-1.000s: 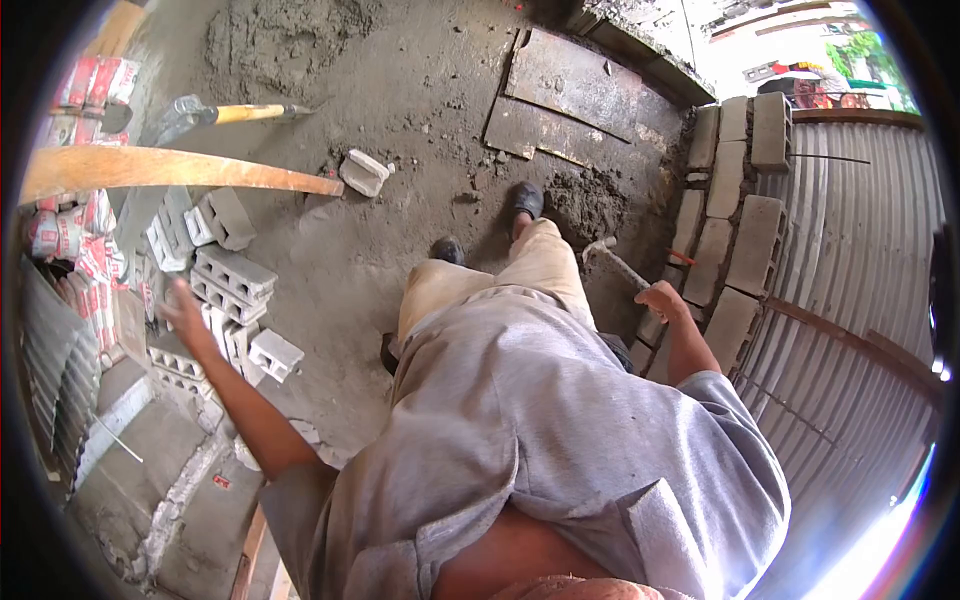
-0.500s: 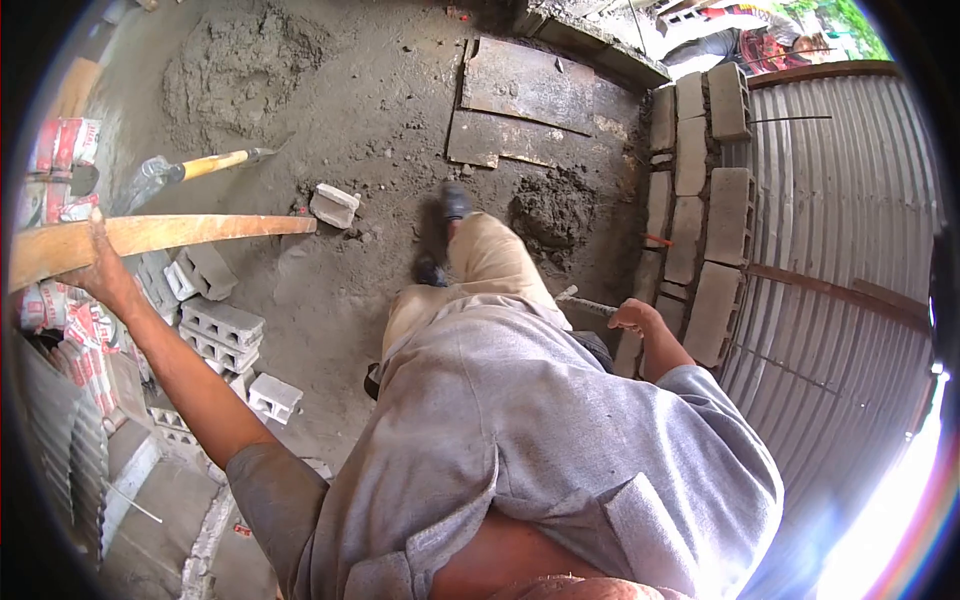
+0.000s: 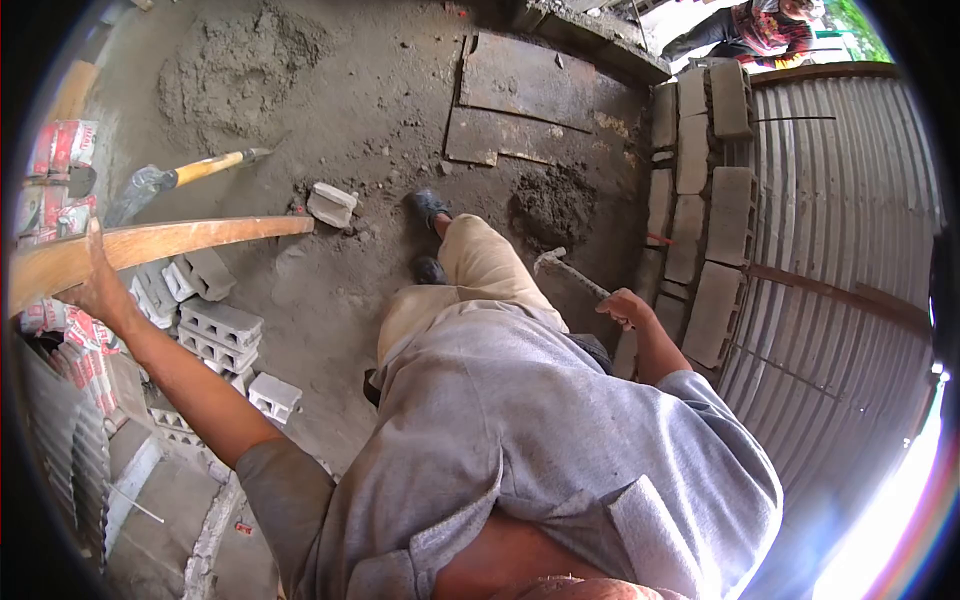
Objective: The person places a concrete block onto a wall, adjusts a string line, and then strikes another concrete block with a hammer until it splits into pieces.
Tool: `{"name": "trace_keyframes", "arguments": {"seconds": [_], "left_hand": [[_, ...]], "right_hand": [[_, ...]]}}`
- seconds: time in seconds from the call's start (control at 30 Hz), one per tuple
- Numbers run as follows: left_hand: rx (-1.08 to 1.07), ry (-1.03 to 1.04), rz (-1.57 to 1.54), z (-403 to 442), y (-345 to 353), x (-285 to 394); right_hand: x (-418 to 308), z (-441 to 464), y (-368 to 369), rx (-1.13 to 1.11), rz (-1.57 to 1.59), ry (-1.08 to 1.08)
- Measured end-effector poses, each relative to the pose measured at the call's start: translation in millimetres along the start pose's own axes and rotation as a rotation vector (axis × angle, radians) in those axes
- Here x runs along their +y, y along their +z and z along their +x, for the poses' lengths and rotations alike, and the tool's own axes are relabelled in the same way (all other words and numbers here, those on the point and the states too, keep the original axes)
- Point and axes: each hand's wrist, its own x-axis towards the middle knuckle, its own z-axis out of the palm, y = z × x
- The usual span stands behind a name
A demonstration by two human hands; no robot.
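My left hand is closed around a long wooden plank, thumb on the near face. The plank reaches across the left side, its far end beside a broken block piece on the ground. My right hand, at the right of my body, grips the handle of a hammer. Its pale, crusted head points forward over the ground, near a dark mortar pile. Neither the hammer nor my right hand appears to touch the block wall beside it.
A shovel lies at the left near a large mortar heap. Hollow blocks and cement bags stand along the left. Flat boards lie ahead. Corrugated sheeting lines the right; another person is beyond the wall.
The hammer has swung forward and up, showing more of its handle. One foot has shifted forward and left. The plank has barely moved. The person beyond the wall has shifted position.
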Motion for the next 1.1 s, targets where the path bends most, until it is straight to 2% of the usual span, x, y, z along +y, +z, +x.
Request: {"name": "trace_keyframes", "arguments": {"seconds": [0.2,0.27,0.3,0.37,0.4,0.43,0.5,0.53,0.7,0.77,0.83,0.9,0.97,1.03,1.1], "left_hand": [[0.001,-0.098,-0.12,-3,-2,-5],[-0.132,-0.224,-0.066,-3,-6,2],[-0.138,-0.214,-0.067,-3,-9,1],[-0.239,-0.408,-0.137,1,-11,-14],[-0.288,-0.442,-0.236,4,-12,-29],[-0.297,-0.438,-0.235,-1,-7,-17],[-0.085,-0.458,-0.273,-15,2,9],[-0.056,-0.406,-0.257,-18,6,8],[-0.074,-0.488,-0.054,-13,5,4],[-0.132,-0.383,-0.117,-16,3,5],[-0.168,-0.38,-0.035,-14,1,8],[-0.155,-0.331,0.054,-19,3,21],[-0.239,-0.426,0.049,-2,-4,-16],[-0.205,-0.483,-0.033,-23,5,34],[-0.152,-0.487,-0.078,-19,5,12]], "right_hand": [[12,22,-2,-0.033,-0.098,0.012],[23,38,-4,-0.034,-0.137,0.058],[32,39,-2,-0.041,-0.128,0.058],[45,36,-4,0.006,-0.103,0.055],[60,43,-5,-0.03,-0.039,0.101],[71,46,-7,-0.037,-0.033,0.106],[98,46,-11,-0.077,0.096,0.116],[105,40,-17,-0.088,0.097,0.122],[159,40,-21,-0.053,0.184,0.082],[184,51,-24,-0.069,0.199,0.12],[196,55,-31,-0.073,0.226,0.151],[200,55,-41,-0.015,0.11,0.128],[210,67,-46,-0.024,0.083,0.129],[220,71,-48,-0.042,0.044,0.135],[225,68,-46,-0.027,0.163,0.209]]}}
